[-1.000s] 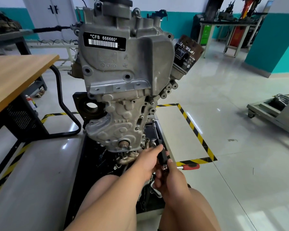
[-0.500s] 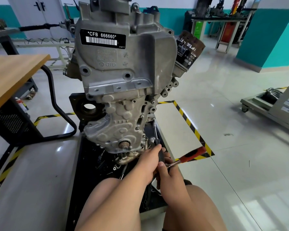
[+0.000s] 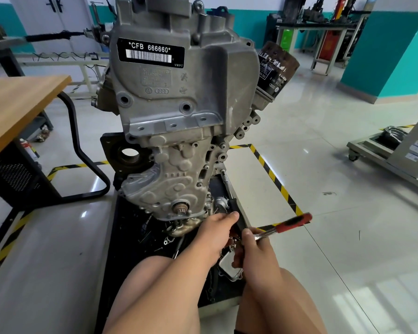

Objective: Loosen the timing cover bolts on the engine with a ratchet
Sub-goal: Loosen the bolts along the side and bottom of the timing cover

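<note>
A grey engine (image 3: 179, 112) stands upright on a black stand, its ribbed timing cover (image 3: 171, 184) facing me. A long black extension bar (image 3: 229, 196) runs from a bolt at the cover's right edge down to my hands. My left hand (image 3: 215, 233) grips the black lower part of that bar. My right hand (image 3: 253, 251) holds the head end of a ratchet (image 3: 282, 225), whose red handle sticks out to the right and slightly up. The ratchet head is hidden between my hands.
A black oil filter (image 3: 278, 68) juts from the engine's upper right. A wooden table (image 3: 15, 109) with a black frame stands at left. Yellow-black floor tape (image 3: 273, 177) borders the stand. A grey wheeled cart (image 3: 391, 153) sits at right. Loose metal parts (image 3: 229, 266) lie on the black base.
The ratchet's red handle has swung upward, from lying level by my right hand to pointing up and right. Both hands stay on the extension and ratchet.
</note>
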Motion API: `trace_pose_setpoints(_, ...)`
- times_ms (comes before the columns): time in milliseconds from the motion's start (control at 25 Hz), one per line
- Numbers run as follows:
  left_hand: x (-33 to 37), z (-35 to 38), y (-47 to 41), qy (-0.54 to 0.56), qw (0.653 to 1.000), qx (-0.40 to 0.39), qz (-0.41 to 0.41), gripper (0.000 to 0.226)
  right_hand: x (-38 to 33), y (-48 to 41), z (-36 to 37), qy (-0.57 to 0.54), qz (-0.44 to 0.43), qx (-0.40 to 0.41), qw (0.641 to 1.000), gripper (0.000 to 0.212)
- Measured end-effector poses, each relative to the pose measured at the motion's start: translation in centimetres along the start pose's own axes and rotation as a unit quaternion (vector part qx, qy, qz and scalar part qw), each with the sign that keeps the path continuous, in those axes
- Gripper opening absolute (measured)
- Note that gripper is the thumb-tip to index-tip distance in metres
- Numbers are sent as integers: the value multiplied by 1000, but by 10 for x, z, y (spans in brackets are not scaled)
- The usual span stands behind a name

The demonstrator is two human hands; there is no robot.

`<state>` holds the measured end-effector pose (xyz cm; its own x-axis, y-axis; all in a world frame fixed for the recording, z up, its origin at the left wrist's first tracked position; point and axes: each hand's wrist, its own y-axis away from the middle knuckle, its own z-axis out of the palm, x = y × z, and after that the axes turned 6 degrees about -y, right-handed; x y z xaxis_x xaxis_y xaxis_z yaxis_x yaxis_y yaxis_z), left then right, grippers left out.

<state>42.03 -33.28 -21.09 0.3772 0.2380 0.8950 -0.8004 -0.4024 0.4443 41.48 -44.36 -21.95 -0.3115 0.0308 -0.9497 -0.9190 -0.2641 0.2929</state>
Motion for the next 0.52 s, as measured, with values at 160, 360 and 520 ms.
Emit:
trace_pose_setpoints(160, 1, -9, 0, -42, 999, -2, 7, 18, 12, 3, 5, 224, -122, -30, 966, 42)
trace_pose_setpoints(360, -1, -17, 5, -73, 996, -51, 6, 26, 12, -5, 3, 43, -12, -16, 999, 25)
trace_pose_setpoints(520, -5, -15, 10, -86, 992, -89, 25, 15, 3, -11, -3, -132, 112, -1, 985, 38)
